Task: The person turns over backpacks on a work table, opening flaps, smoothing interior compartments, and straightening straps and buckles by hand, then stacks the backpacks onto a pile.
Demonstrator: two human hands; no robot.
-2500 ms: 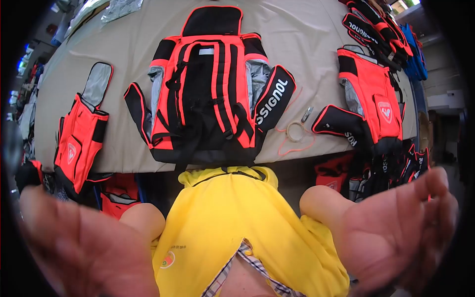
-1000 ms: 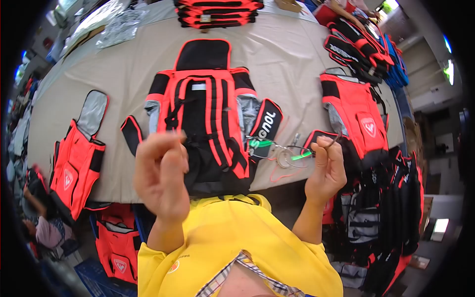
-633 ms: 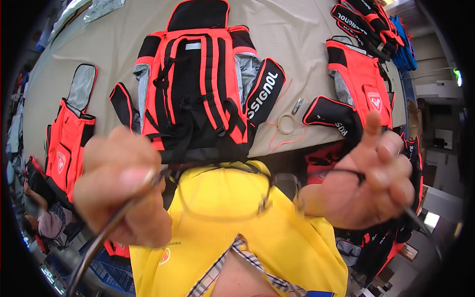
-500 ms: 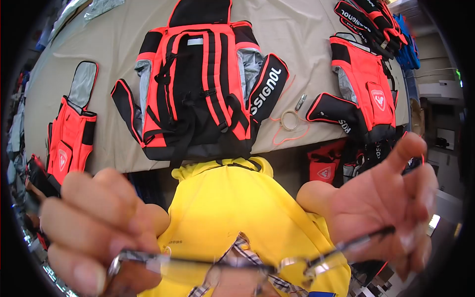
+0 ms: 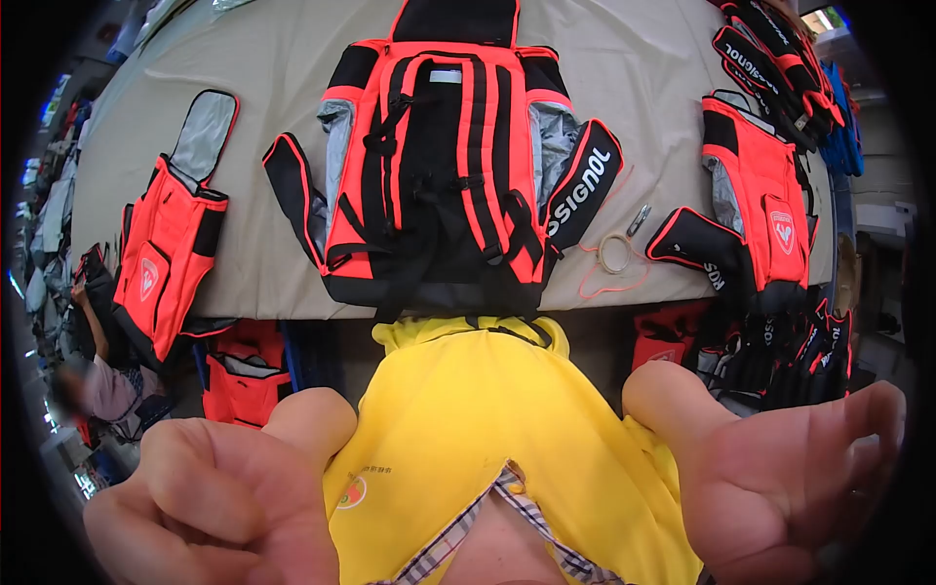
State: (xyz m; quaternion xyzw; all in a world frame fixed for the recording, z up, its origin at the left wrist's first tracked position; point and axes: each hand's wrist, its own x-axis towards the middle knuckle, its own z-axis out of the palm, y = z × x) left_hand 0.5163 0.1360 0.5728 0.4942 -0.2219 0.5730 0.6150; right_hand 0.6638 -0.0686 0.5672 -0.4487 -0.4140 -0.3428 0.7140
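Observation:
My left hand is raised close to the camera at the lower left, its fingers curled in; whatever they may hold is hidden. At the lower right my right hand is lifted too, palm showing and fingers apart, with the fingertips fading into the dark edge. Nothing shows in that palm. The eyeglasses are out of view. Beyond the yellow shirt I wear, a large black and neon-red backpack lies on the table, straps up, its side flaps spread open.
A cloth-covered table bears a smaller red bag at left and another red bag at right. A roll of tape, a small metal tool and orange cord lie near the backpack. A person is at far left.
The eyeglasses held between my hands have left the view. Both hands have moved down and nearer the camera's lower edge, and the view has shifted slightly left.

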